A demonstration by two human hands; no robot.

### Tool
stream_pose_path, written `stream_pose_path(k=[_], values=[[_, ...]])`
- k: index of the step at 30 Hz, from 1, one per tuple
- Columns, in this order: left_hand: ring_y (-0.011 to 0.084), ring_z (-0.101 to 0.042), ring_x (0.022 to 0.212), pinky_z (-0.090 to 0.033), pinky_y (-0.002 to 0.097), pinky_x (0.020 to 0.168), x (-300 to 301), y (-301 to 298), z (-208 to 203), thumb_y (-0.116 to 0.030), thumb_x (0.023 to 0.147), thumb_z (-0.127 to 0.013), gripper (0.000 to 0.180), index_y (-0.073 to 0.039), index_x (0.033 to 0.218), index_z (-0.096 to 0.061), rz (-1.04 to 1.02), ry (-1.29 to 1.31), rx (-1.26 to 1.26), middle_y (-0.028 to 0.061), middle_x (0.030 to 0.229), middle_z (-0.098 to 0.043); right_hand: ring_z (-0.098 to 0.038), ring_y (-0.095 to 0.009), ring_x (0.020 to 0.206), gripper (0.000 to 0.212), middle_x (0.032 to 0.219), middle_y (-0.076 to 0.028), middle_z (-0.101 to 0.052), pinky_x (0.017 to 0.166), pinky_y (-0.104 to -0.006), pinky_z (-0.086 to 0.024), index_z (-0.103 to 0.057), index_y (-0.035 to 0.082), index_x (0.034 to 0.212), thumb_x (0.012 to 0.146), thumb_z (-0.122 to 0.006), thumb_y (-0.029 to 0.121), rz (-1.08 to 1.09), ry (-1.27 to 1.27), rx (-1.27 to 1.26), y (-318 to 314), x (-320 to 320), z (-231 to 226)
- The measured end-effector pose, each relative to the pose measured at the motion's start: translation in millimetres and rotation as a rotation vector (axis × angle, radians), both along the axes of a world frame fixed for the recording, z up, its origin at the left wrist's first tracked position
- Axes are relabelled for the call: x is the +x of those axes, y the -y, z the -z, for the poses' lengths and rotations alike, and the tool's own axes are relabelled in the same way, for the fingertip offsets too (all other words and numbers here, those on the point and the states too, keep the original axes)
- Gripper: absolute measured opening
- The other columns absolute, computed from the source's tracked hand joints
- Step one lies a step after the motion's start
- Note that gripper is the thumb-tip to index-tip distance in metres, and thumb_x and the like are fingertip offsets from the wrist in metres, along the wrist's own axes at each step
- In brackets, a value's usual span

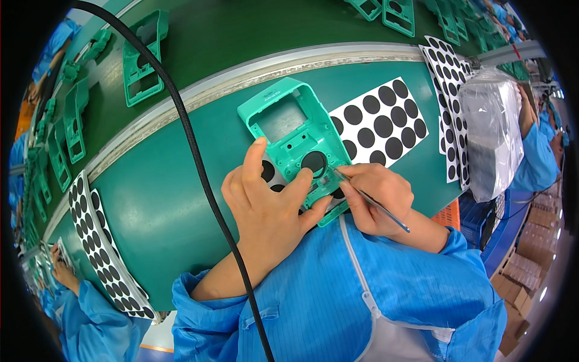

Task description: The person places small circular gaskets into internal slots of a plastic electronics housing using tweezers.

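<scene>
A green plastic housing (338,145) with a large rectangular opening lies tilted on the green worktable in front of me. A black round sticker (313,161) sits in its circular recess. My left hand (265,202) steadies the housing from the left, one fingertip at the black sticker and another finger raised by the housing's side edge. In my right hand (380,196) is a pair of metal tweezers (384,209), pinched between the fingers, their tip at the housing just right of the sticker. Partly under the housing lies a white sheet of black round stickers (386,120).
More sticker sheets lie at left (102,253) and right (449,102), beside a clear plastic bag (491,133). Beyond a metal rail (241,75), a conveyor belt (241,30) carries several green housings. A black cable (193,139) hangs across the view. Co-workers' arms show both sides.
</scene>
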State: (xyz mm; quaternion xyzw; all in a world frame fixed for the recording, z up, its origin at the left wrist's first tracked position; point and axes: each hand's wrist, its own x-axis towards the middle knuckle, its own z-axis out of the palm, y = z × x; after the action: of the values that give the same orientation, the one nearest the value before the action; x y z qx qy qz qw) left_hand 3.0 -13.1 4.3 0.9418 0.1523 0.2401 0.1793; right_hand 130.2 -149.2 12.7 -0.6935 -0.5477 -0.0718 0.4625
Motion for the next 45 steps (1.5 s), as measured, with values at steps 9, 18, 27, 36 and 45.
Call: stream_pose_path(k=[9,18,27,36,45], values=[[0.0414,-0.042,0.117,-0.041,0.0458,0.088,2,-1,-2,-0.030,0.059,-0.084,0.042,-0.013,0.095,-0.070,0.052,0.014,-0.037,0.0324,0.138,-0.030,-0.066,-0.024,0.064,0.013,0.087,-0.017,-0.069,0.053,-0.0274,-0.052,-0.062,-0.004,0.087,0.075,-0.068,-0.009,-0.041,-0.256,0.042,5,3,6],[0.0415,-0.041,0.119,-0.041,0.0457,0.089,1,-2,-2,-0.030,0.060,-0.084,0.041,-0.013,0.095,-0.070,0.057,0.003,-0.026,0.0323,0.138,-0.031,-0.066,-0.022,0.066,0.011,0.091,-0.018,-0.070,0.054,-0.0264,-0.053,-0.060,-0.003,0.085,0.078,-0.068,-0.007,-0.063,-0.359,0.132,8,2,10],[0.0419,-0.039,0.122,-0.041,0.0462,0.093,1,-2,-1,-0.031,0.059,-0.085,0.042,-0.014,0.094,-0.070,0.056,-0.003,-0.026,0.0320,0.140,-0.030,-0.066,-0.025,0.065,0.012,0.083,-0.018,-0.069,0.054,-0.0271,-0.052,-0.062,-0.004,0.084,0.075,-0.068,-0.009,-0.020,-0.262,0.144,4,5,5],[0.0421,-0.036,0.125,-0.036,0.0476,0.098,0,0,-1,-0.033,0.060,-0.085,0.042,-0.014,0.094,-0.071,0.034,0.007,-0.026,0.0296,0.142,-0.029,-0.065,-0.023,0.061,0.013,0.081,-0.018,-0.068,0.055,-0.0270,-0.052,-0.063,-0.006,0.084,0.073,-0.068,-0.010,-0.039,-0.242,0.087,2,5,0],[0.0478,-0.028,0.131,-0.028,0.0528,0.105,0,0,1,-0.037,0.067,-0.080,0.038,-0.015,0.095,-0.071,0.035,-0.003,-0.007,0.0296,0.145,-0.025,-0.066,-0.024,0.064,0.015,0.090,-0.019,-0.069,0.055,-0.0277,-0.053,-0.062,-0.004,0.087,0.075,-0.069,-0.008,-0.054,-0.343,0.149,7,4,7]])
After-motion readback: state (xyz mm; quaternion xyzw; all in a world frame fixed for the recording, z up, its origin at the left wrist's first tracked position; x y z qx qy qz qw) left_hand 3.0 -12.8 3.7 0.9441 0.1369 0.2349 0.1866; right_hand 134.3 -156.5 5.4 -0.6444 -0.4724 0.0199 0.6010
